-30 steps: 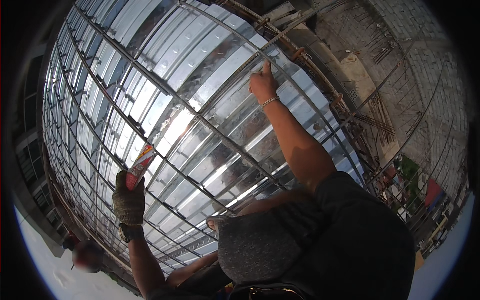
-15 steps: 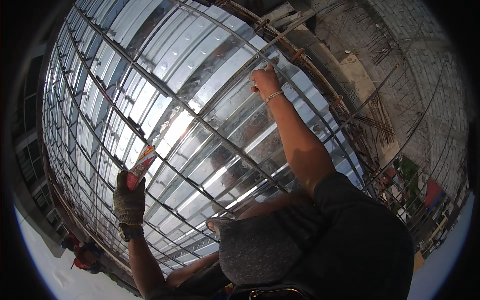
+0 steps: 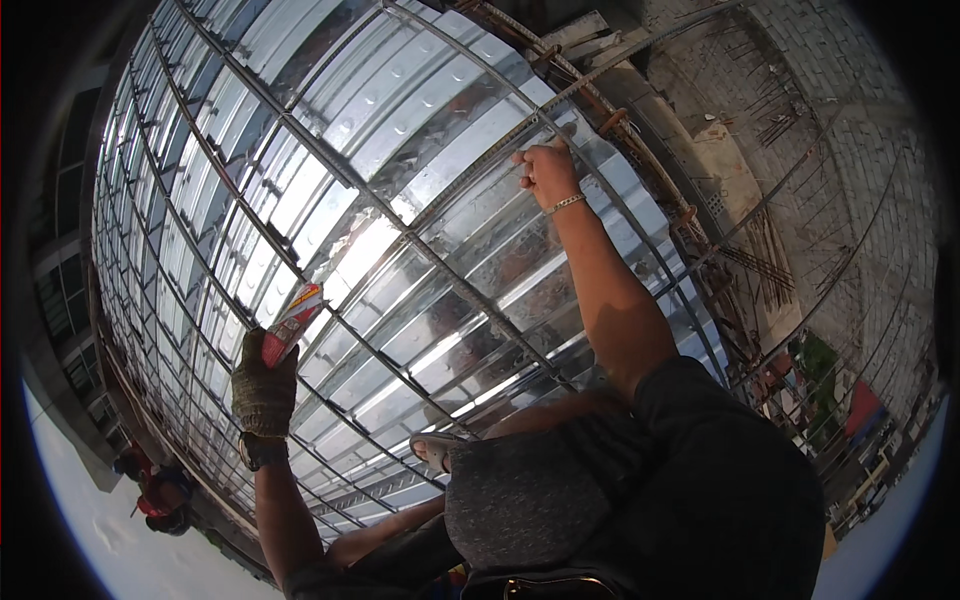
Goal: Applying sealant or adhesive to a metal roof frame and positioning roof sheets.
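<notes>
My left hand [image 3: 263,385], in a knitted glove, is closed on a red, white and yellow packet [image 3: 292,325], held over a grid of steel bars [image 3: 443,263]. The grid lies above shiny ribbed metal sheets [image 3: 408,150]. My right hand [image 3: 548,172], bare with a chain bracelet, is just below a bar crossing at the sheets' right side. Its fingers are curled, the index partly raised; what they hold, if anything, I cannot make out. My sandalled foot [image 3: 435,450] shows below, beside my dark clothing.
At the lower left, co-workers in red [image 3: 160,490] are near the sheets' edge, beside a building [image 3: 70,310]. Along the right run rusty bars [image 3: 615,122], then a grey concrete and block area [image 3: 790,150] lower down, with a red panel [image 3: 862,410] and greenery.
My right index finger has bent from pointing upward. The whole view has shifted slightly, with both hands sitting a little farther right in it. The packet stays in my left hand.
</notes>
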A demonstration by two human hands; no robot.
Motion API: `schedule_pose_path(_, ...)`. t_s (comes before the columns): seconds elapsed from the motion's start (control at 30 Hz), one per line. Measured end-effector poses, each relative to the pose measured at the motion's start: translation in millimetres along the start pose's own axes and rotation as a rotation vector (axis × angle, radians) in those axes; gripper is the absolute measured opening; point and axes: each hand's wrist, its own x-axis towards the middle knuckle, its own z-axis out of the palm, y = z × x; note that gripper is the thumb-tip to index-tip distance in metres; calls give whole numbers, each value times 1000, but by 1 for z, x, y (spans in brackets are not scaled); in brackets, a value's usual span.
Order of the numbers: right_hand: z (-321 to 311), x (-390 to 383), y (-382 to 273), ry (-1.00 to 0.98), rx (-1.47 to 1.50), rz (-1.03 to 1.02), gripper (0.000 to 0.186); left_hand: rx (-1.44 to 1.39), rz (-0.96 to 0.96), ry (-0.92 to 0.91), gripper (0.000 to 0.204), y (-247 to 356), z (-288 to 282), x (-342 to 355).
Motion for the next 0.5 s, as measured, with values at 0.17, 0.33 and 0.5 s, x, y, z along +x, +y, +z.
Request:
schedule_pose_path(0.17, 3, -18, 3, -227, 74, -1, 77, -112, -39, -10, 33, -3, -6, -3)
schedule_pose_path(0.33, 0, -27, 4, -178, 39, -27, 82, -3, -58, 4, 38, 3, -14, -1)
schedule_pose_path(0.5, 2, -16, 7, -158, 55, 76, 86, -52, -25, -8, 43, -4, -5, 2)
